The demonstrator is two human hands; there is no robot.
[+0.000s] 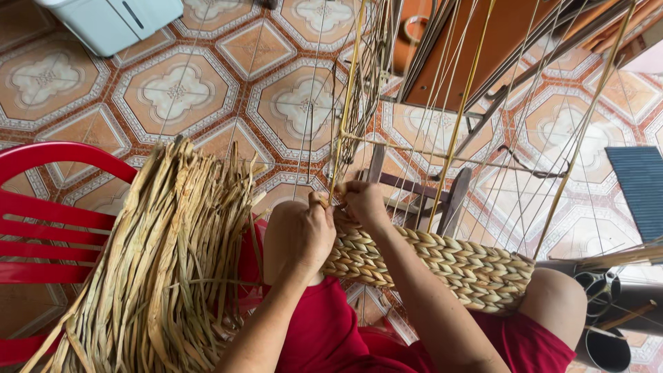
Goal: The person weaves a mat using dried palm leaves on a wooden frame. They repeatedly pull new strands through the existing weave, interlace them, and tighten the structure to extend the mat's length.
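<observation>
I log both hands together, left hand [309,231] and right hand [362,202] pinched on the weave [442,266], whose long axis runs rightward across my lap, loose straw [173,255] lying left of the left hand.

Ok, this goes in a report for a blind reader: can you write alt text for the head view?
Seen from above, a person's left hand and right hand work together at the edge of a braided straw weave lying across their knees, with thin upright strands rising from it. A bundle of dried fibre rests on a red plastic chair over a patterned tile floor.
</observation>
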